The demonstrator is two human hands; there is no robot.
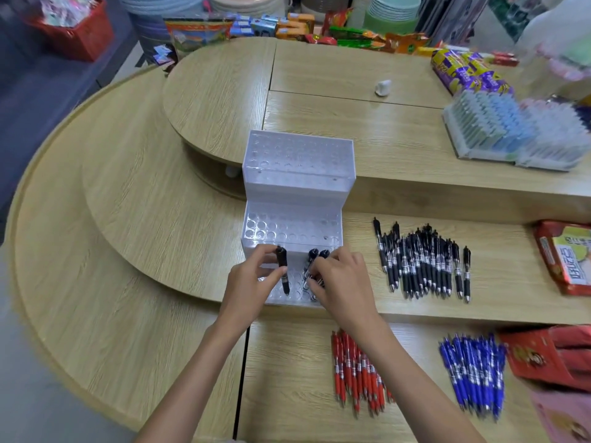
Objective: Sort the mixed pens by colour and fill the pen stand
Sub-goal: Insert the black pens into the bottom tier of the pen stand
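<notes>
The left hand (252, 284) pinches a black pen (282, 265) upright over the front tier of the clear pen stand (297, 183) on the bench (144, 219). The right hand (343, 281) has its fingers clamped on two more black pens (316, 259) just beside it.

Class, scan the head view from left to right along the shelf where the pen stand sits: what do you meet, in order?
Left hand pinching a black pen → right hand holding two black pens → pile of black pens → red packet.
</notes>
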